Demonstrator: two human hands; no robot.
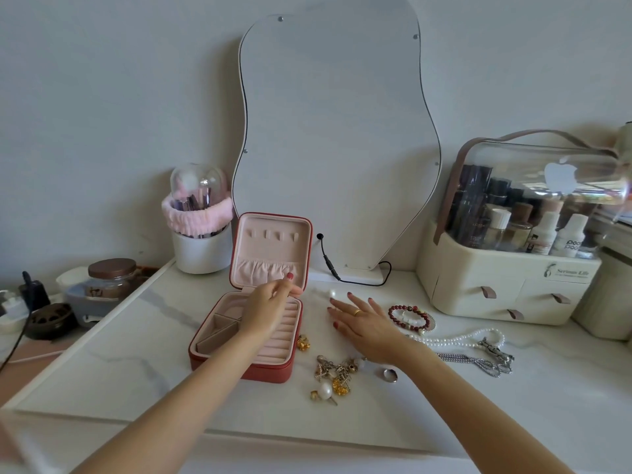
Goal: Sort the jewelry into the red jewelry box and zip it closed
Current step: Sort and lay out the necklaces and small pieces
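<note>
The red jewelry box (219, 350) lies open on the marble top, its pink lid (273, 249) upright. My left hand (268, 307) hovers over the box's far right corner with its fingers curled; whether they pinch something is unclear. My right hand (364, 323) lies flat to the right of the box, fingers spread, fingertips close to a white pearl piece (332, 294). A red bead bracelet (408, 318), a pearl necklace (458, 341), a silver chain (485, 361), a silver ring (390, 374), a gold piece (302, 343) and a heap of earrings (337, 371) lie around it.
A wavy mirror (335, 138) leans on the wall behind, with a black cable (330, 265) at its foot. A brush holder (200, 234) stands behind the box on the left. A cosmetics organizer (513, 278) fills the right. Jars and plugs crowd the lower shelf at left.
</note>
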